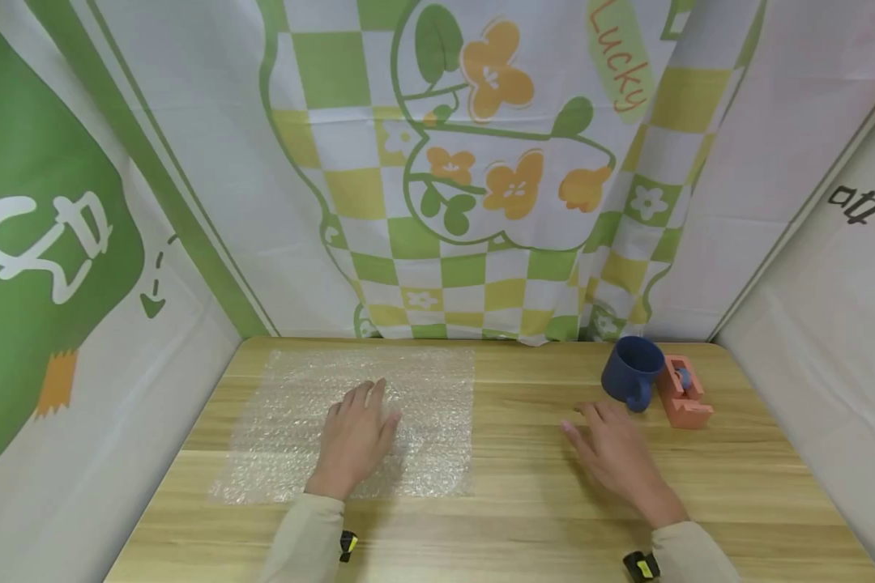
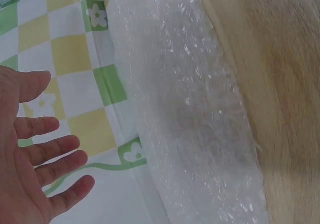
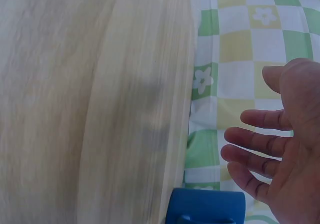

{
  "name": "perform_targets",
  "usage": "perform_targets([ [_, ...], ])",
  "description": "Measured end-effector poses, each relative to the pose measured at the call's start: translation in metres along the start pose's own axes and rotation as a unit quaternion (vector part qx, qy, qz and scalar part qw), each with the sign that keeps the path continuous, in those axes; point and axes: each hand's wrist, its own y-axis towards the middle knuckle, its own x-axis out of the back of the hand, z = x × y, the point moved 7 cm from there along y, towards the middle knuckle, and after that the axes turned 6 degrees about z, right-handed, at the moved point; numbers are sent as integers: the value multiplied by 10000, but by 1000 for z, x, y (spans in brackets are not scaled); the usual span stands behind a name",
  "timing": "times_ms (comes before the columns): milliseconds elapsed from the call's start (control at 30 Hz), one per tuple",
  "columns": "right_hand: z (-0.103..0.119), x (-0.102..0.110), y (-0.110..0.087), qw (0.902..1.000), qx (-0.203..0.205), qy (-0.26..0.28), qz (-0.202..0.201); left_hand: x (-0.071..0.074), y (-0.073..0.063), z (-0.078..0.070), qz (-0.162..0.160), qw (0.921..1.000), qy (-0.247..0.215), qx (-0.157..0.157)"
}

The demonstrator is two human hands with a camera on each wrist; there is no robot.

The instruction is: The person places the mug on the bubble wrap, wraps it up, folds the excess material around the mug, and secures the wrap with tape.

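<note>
My left hand (image 1: 353, 437) hovers over the bubble wrap (image 1: 284, 421), its fingers loosely spread and holding nothing. My right hand (image 1: 616, 449) is just as relaxed and holds nothing either. From the right hand, the wrap lies flat at 9 o'clock on the tabletop (image 1: 525, 518), the blue mug (image 1: 618, 375) stands upright at 12, and the tape dispenser (image 1: 689, 415) sits just beside it, towards 2. I judge the work barely begun: the sheet is unfolded, the mug unwrapped, and all the handling is left to do.
</note>
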Motion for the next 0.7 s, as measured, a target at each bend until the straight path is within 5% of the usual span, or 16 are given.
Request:
perform_targets([
  [233,9,-8,4,9999,148,-17,-47,-10,2,-12,271,9996,92,-25],
  [700,16,-25,14,9988,-58,338,348,-48,3,-61,1003,9916,202,-791],
])
